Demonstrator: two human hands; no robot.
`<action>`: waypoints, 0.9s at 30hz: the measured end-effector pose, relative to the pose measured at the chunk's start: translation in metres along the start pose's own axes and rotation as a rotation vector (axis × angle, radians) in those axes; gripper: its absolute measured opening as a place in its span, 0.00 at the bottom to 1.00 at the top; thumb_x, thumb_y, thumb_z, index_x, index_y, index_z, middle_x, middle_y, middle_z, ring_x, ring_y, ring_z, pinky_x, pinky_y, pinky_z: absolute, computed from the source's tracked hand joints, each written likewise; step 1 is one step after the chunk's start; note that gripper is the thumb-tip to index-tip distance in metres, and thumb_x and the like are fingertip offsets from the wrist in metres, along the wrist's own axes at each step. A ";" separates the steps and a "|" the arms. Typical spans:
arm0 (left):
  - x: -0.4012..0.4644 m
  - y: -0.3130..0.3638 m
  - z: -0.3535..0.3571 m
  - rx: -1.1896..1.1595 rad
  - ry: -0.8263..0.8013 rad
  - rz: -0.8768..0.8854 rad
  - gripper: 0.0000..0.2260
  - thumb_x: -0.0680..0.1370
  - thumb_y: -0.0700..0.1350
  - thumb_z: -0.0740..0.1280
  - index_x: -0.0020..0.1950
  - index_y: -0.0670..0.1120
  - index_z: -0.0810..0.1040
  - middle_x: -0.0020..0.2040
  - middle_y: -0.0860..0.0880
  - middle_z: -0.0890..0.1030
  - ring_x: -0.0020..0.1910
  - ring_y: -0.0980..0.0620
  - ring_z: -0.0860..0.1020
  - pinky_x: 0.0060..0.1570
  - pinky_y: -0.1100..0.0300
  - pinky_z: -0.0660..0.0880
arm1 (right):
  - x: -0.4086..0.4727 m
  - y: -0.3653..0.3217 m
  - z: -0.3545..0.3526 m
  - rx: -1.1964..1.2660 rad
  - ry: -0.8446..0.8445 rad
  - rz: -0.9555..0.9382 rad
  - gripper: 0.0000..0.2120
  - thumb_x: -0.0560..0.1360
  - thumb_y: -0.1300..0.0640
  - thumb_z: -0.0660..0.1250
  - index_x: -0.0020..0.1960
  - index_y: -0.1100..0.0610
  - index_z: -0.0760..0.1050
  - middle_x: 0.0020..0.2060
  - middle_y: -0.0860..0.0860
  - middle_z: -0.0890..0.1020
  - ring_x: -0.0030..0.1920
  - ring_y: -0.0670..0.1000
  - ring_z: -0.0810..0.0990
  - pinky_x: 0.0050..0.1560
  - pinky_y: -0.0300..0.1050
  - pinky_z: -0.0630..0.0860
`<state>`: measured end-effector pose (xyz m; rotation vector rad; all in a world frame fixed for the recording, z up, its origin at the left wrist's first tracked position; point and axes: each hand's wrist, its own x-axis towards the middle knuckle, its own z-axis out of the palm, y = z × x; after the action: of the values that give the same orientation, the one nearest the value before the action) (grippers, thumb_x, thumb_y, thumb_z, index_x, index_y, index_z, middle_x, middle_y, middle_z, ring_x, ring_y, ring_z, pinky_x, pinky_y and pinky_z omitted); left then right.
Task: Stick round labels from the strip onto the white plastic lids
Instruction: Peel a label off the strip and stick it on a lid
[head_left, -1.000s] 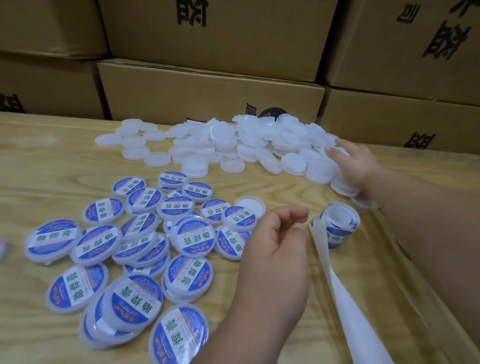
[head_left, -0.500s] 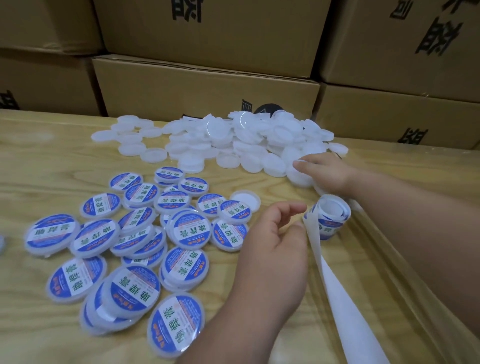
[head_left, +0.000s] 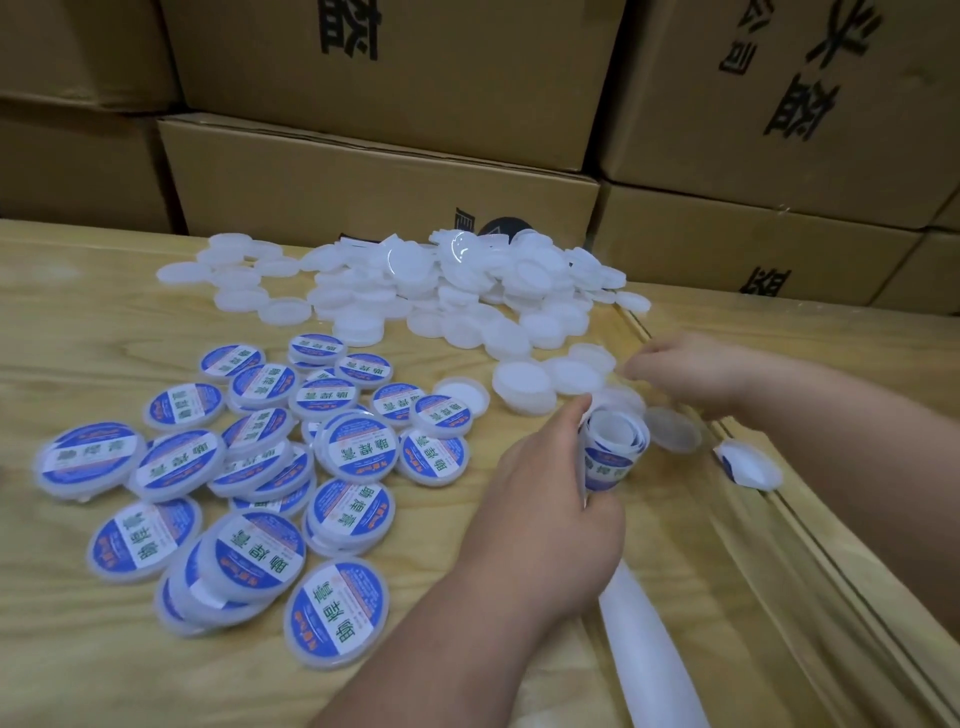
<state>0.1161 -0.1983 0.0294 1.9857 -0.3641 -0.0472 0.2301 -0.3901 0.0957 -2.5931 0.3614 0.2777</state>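
Note:
My left hand (head_left: 550, 499) grips the roll of round blue-and-white labels (head_left: 615, 449) near the table's middle right. Its spent white backing strip (head_left: 649, 654) trails toward the front edge. Just behind the roll, my right hand (head_left: 696, 371) has its fingers curled, pinching a plain white lid (head_left: 621, 400); the contact is blurred. Another plain lid (head_left: 672, 428) lies under that wrist. A heap of unlabelled white lids (head_left: 457, 291) lies at the back. Several labelled lids (head_left: 260, 467) are spread at the left and front.
Stacked cardboard boxes (head_left: 374, 182) wall off the back of the wooden table (head_left: 78, 322). A raised table edge under clear plastic sheeting (head_left: 779, 519) runs along the right. A white scrap with a blue edge (head_left: 748, 465) lies there.
My right hand has drawn back from the lid heap toward the roll, bringing lids with it. My left hand has closed round the label roll.

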 end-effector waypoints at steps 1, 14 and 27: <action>0.000 0.000 0.001 0.015 -0.004 0.014 0.35 0.71 0.47 0.60 0.78 0.61 0.58 0.67 0.57 0.75 0.67 0.52 0.72 0.67 0.52 0.71 | -0.004 0.003 0.001 -0.050 -0.045 0.033 0.20 0.77 0.43 0.67 0.67 0.46 0.73 0.60 0.50 0.75 0.56 0.55 0.75 0.48 0.51 0.76; 0.002 -0.006 0.004 -0.069 -0.018 0.025 0.21 0.72 0.56 0.58 0.64 0.63 0.75 0.56 0.66 0.80 0.56 0.62 0.77 0.58 0.54 0.76 | -0.001 -0.006 0.019 0.043 -0.037 -0.107 0.15 0.70 0.47 0.78 0.53 0.51 0.81 0.45 0.50 0.83 0.42 0.50 0.81 0.39 0.43 0.78; 0.008 -0.008 -0.003 -0.433 0.317 -0.139 0.14 0.69 0.50 0.56 0.48 0.58 0.78 0.44 0.64 0.81 0.39 0.65 0.76 0.37 0.71 0.69 | 0.001 -0.102 0.040 -0.514 -0.115 -0.548 0.36 0.71 0.39 0.73 0.76 0.40 0.63 0.74 0.47 0.67 0.66 0.53 0.74 0.60 0.48 0.72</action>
<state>0.1263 -0.1945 0.0245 1.5534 -0.0052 0.0939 0.2571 -0.2851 0.1077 -3.0167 -0.5276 0.3527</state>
